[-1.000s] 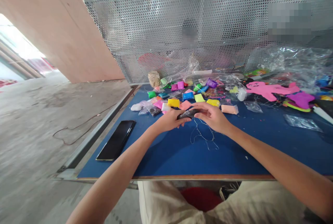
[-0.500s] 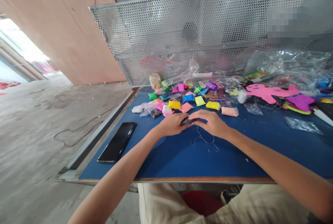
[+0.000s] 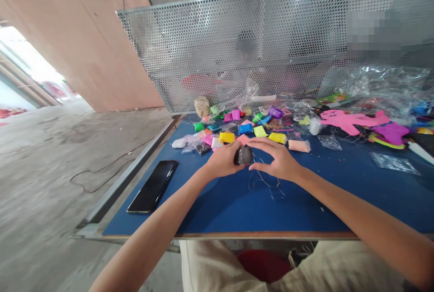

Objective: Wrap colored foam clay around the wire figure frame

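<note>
My left hand (image 3: 222, 162) is closed around a rounded dark grey lump of what looks like modelling clay (image 3: 244, 155), held above the blue table. Just to the right, my right hand (image 3: 276, 158) curves toward the lump with thumb and fingers spread apart. Its fingertips are close to the lump; whether they touch it I cannot tell. Beyond both hands lie small soft packets, among them a yellow packet (image 3: 227, 137), a blue packet (image 3: 246, 128) and a peach packet (image 3: 299, 145). Thin loose threads (image 3: 267, 182) rest on the table below my right hand.
A black phone (image 3: 152, 186) lies at the left of the blue table (image 3: 237, 213). A perforated metal panel (image 3: 217, 34) stands along the back. Toward the right are a pink figure cutout (image 3: 349, 121), a purple star shape (image 3: 392, 133) and crumpled clear plastic (image 3: 383, 84).
My right hand has opened and drawn slightly off the dark grey lump. The lump, earlier mostly covered between both hands, now shows its rounded face in my left hand.
</note>
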